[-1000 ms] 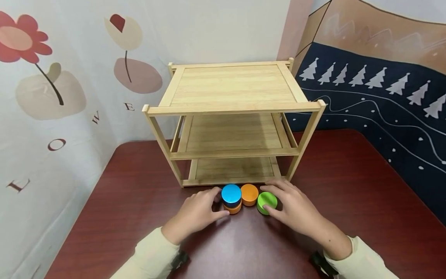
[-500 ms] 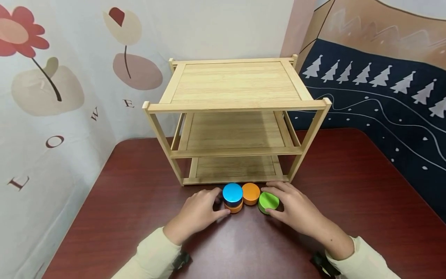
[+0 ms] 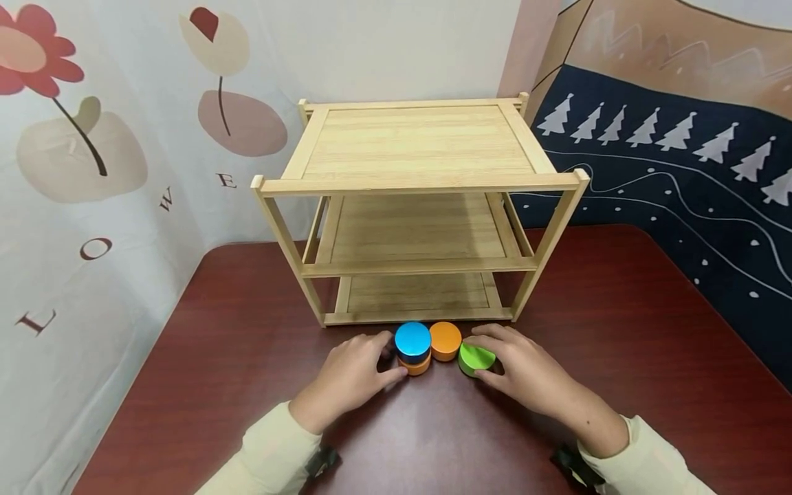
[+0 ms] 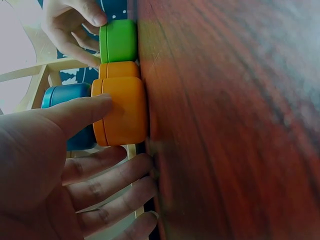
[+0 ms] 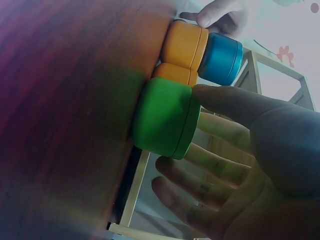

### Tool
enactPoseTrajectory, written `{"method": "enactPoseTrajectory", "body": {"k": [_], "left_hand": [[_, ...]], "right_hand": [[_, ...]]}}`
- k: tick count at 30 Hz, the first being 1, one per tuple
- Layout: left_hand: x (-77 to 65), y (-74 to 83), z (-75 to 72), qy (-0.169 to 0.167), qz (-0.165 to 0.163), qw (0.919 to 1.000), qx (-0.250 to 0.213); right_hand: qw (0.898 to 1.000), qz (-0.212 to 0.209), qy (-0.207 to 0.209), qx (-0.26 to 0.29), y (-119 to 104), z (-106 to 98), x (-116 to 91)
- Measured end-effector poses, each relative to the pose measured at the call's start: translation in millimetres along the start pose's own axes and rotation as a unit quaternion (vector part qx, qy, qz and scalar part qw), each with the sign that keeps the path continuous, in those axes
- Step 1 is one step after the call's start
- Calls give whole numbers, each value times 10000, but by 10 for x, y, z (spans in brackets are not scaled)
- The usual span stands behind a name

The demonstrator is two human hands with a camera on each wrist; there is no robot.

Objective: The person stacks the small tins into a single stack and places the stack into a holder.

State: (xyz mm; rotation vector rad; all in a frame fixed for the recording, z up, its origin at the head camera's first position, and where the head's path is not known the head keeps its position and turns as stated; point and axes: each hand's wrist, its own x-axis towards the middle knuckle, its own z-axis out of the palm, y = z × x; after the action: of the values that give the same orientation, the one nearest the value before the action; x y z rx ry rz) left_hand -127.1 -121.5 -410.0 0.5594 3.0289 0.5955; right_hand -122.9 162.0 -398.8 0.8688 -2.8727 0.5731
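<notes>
Several small round lidded jars stand on the table. A blue jar (image 3: 412, 339) sits stacked on an orange jar (image 3: 414, 366). My left hand (image 3: 348, 373) holds this lower orange jar from its left, thumb on its side in the left wrist view and index finger near its other side. Just right of the stack, touching it, is a second orange jar (image 3: 445, 342). A green jar (image 3: 476, 359) stands at the right end. My right hand (image 3: 526, 364) holds the green jar, thumb at its lid edge and fingers curved behind it. Its far side is partly hidden by fingers.
Directly behind the jars stands a three-tier wooden shelf (image 3: 427, 187), its bottom front bar close to them. The reddish-brown table (image 3: 210, 385) extends to both sides. A flowered curtain (image 3: 124, 227) hangs at the left, a dark tree-patterned cloth (image 3: 693, 179) at the right.
The head view shifts slightly. Both hands and all the jars keep their places; the right fingers cover a little more of the green jar's lid.
</notes>
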Motion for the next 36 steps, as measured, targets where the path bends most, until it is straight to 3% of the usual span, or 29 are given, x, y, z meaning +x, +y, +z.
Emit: {"method": "enactPoseTrajectory", "body": {"k": [36], "left_hand": [[-19,17,-10,66,26,10000,32]], "right_hand": [[9999,-8,-97,44,2,-12,-14]]}}
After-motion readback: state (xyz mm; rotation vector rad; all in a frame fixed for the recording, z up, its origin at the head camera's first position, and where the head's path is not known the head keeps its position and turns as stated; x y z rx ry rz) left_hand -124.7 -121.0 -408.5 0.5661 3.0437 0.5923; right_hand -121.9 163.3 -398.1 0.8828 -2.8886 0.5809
